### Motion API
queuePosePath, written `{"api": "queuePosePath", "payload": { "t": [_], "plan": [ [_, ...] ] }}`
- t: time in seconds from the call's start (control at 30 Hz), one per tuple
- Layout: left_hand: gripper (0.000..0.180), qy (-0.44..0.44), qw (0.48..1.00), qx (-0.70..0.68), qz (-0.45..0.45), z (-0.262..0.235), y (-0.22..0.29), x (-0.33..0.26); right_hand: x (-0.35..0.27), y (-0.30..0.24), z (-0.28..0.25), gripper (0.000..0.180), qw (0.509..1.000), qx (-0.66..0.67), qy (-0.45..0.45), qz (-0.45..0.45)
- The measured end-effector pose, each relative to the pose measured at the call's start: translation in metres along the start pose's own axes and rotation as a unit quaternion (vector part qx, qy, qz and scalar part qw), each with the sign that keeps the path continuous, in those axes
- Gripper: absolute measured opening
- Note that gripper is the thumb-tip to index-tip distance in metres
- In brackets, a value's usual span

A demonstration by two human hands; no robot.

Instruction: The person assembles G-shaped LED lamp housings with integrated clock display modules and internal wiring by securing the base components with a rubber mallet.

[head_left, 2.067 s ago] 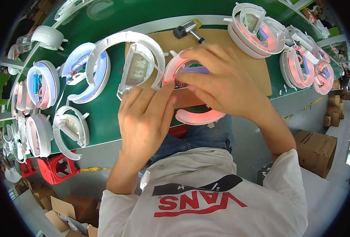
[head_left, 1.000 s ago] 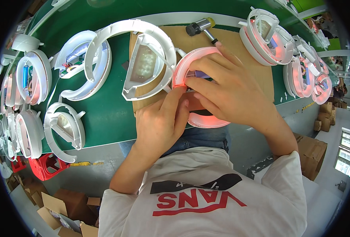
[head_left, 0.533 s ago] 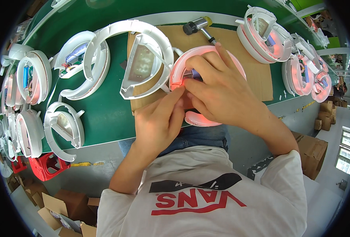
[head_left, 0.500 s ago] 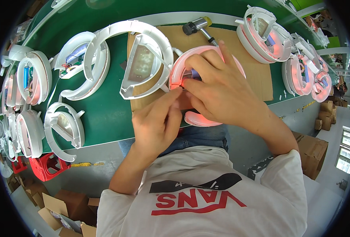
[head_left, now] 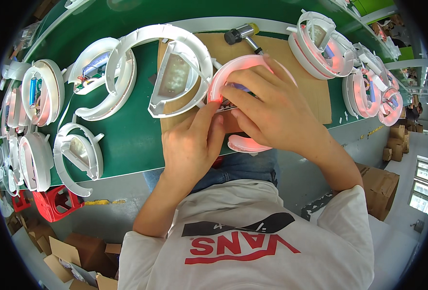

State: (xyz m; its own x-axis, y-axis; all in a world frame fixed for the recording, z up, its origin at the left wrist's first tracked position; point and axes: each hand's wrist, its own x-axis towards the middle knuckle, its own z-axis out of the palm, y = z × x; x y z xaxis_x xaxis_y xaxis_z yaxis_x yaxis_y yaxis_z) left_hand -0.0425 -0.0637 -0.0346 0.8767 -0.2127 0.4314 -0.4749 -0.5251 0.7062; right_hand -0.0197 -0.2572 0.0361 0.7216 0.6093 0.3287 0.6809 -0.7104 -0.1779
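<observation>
A white ring-shaped lamp housing (head_left: 245,62), glowing red, lies on a cardboard sheet in front of me. My left hand (head_left: 189,145) has its index finger and thumb at the housing's left inner edge, the other fingers curled. Over the housing's middle bends my right hand (head_left: 272,108), fingers closed down inside it; what their tips pinch is hidden. Between the hands show part of a purple battery (head_left: 241,87) and a bit of the electronics. Just left stands a white D-shaped part with a clear panel (head_left: 177,77), inside a larger curved white frame (head_left: 205,53).
A hammer (head_left: 243,33) lies at the cardboard sheet's (head_left: 315,96) far edge. Several white lamp housings sit left (head_left: 43,92) and right (head_left: 320,63) on the green table (head_left: 127,145). Below are a red stool (head_left: 54,205) and open cartons (head_left: 64,251).
My left index finger has shifted slightly up onto the housing's rim. My right fingertips have spread slightly away from the left ones, showing more of the electronics between them.
</observation>
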Motion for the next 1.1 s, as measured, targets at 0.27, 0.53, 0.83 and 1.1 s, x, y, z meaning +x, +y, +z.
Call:
{"api": "queuePosePath", "payload": {
  "t": [0.27, 0.53, 0.83, 1.1],
  "plan": [
    [0.018, -0.002, 1.000, 0.014, 0.009, -0.001, 0.000, 0.001, -0.009, 0.005, 0.015, 0.026, 1.000, 0.013, 0.019, -0.004],
    [0.018, 0.006, 0.999, 0.015, 0.031, -0.002, -0.002, -0.002, -0.007, 0.004, 0.008, 0.023, 0.999, 0.014, -0.025, -0.023],
    [0.019, -0.002, 0.999, 0.018, 0.028, -0.003, -0.002, 0.002, -0.006, -0.003, 0.010, 0.019, 0.999, 0.005, -0.039, 0.008],
    [0.018, -0.022, 0.994, 0.010, 0.103, -0.008, -0.007, 0.007, -0.001, 0.005, -0.001, 0.020, 0.996, 0.046, -0.075, -0.009]
  ]
}}
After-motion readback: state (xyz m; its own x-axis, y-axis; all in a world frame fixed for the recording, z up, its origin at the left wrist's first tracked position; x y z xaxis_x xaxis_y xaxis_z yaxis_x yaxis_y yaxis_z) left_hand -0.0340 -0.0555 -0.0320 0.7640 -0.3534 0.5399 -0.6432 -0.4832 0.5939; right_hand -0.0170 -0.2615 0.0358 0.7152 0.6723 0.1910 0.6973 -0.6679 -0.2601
